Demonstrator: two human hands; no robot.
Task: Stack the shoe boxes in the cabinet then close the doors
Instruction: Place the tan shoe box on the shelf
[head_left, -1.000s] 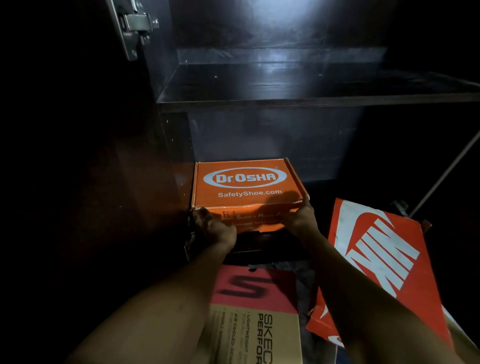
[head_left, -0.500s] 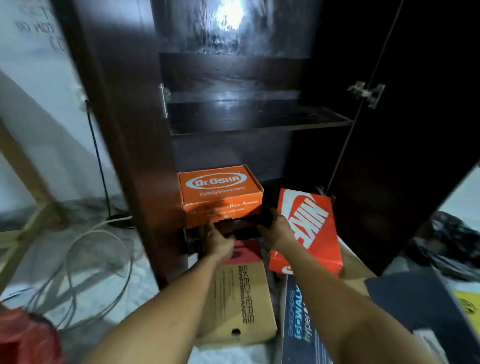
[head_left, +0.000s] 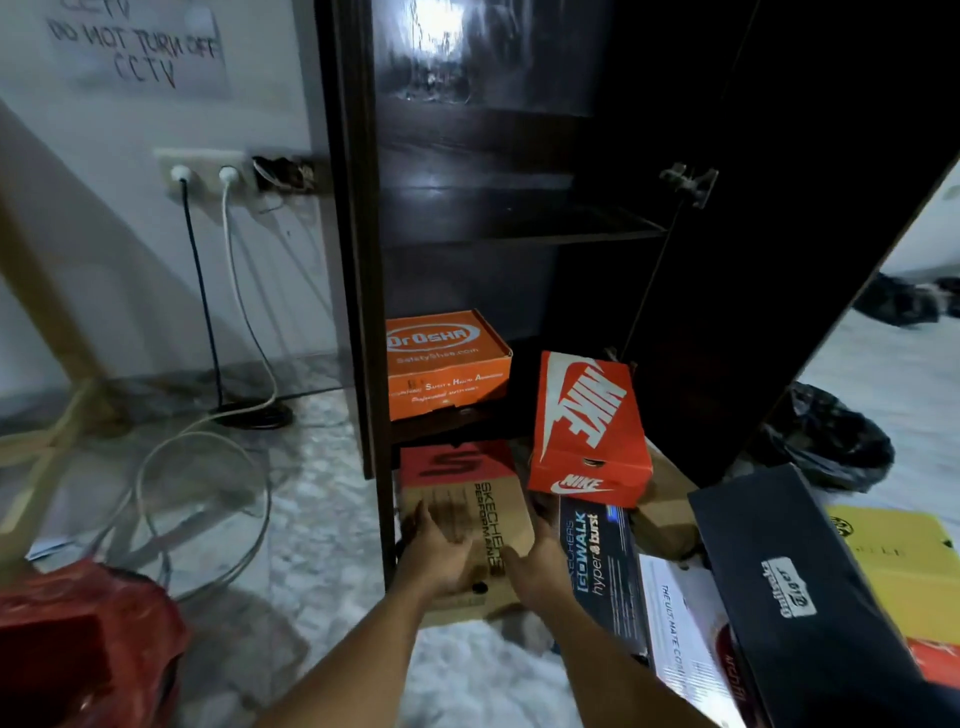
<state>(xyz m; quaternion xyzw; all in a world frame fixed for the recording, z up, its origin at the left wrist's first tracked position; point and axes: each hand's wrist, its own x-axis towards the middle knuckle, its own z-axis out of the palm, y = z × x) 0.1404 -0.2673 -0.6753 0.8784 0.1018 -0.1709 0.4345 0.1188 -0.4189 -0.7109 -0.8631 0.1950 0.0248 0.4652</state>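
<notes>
Storage room: shoe boxes (head_left: 587, 415) crowding floor (head_left: 322, 493) near right, dark cabinet (head_left: 358, 260) standing open, cables (head_left: 202, 467) hanging from wall sockets (head_left: 202, 174) beneath handwritten CCTV notice (head_left: 140, 52).

A paper sign (head_left: 137, 52) on the wall says "DO NOT TURN OFF CCTV". Under it is a wall socket (head_left: 205, 174) with two plugs in it. A black cord (head_left: 202, 291) and a white cord (head_left: 245, 312) hang down from it to the pale floor (head_left: 322, 519), where cord lies in loops. A wooden leg (head_left: 44, 291) leans at the left. A red bag (head_left: 78, 639) sits low on the left, and a black bag (head_left: 826, 441) is on the right.
</notes>
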